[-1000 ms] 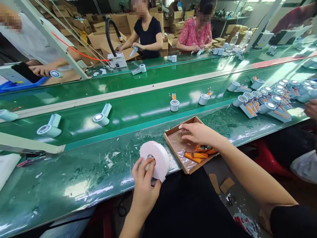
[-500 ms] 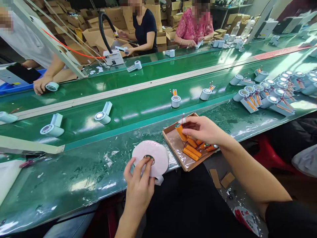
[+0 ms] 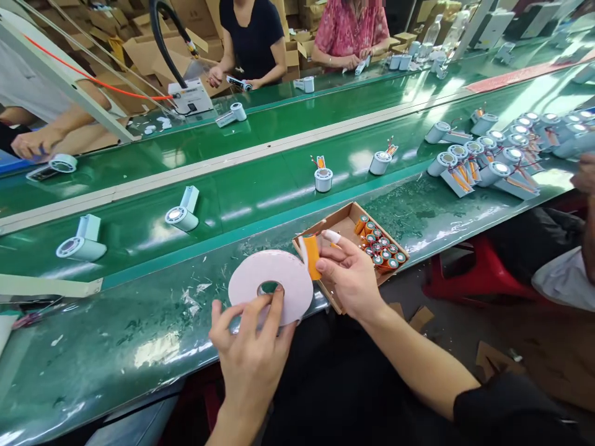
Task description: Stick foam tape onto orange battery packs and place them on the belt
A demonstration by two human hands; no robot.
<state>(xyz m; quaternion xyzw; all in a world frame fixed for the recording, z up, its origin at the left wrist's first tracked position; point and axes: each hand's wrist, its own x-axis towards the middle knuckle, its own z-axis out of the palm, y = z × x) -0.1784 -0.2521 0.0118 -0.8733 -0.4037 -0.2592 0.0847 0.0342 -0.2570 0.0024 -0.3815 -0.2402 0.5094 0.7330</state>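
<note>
My left hand (image 3: pixel 253 350) has its fingertips in the hole of a wide white roll of double-sided tape (image 3: pixel 246 272) and grips it, the roll standing tilted at the table's front edge. My right hand (image 3: pixel 351 275) pinches an orange battery pack (image 3: pixel 312 257) between thumb and fingers. White wrapping covers one fingertip of that hand. A pale strip of tape lies along the pack's left side, which meets the roll's right edge. Behind my right hand sits a shallow cardboard tray (image 3: pixel 400 253) holding several orange battery packs (image 3: pixel 379 244) with red wires.
Along the green conveyor (image 3: pixel 246 204) stand several pale blue device housings (image 3: pixel 182 217), some with wires showing. More housings (image 3: pixel 488 155) crowd together at the right. Co-workers sit across the belt, and another person's hand (image 3: pixel 584 173) shows at the right edge. A red stool (image 3: pixel 469 272) stands below.
My right hand has lifted a battery pack out of the tray and brought it left against the tape roll. The roll now tilts up more under my left hand. The view has shifted slightly.
</note>
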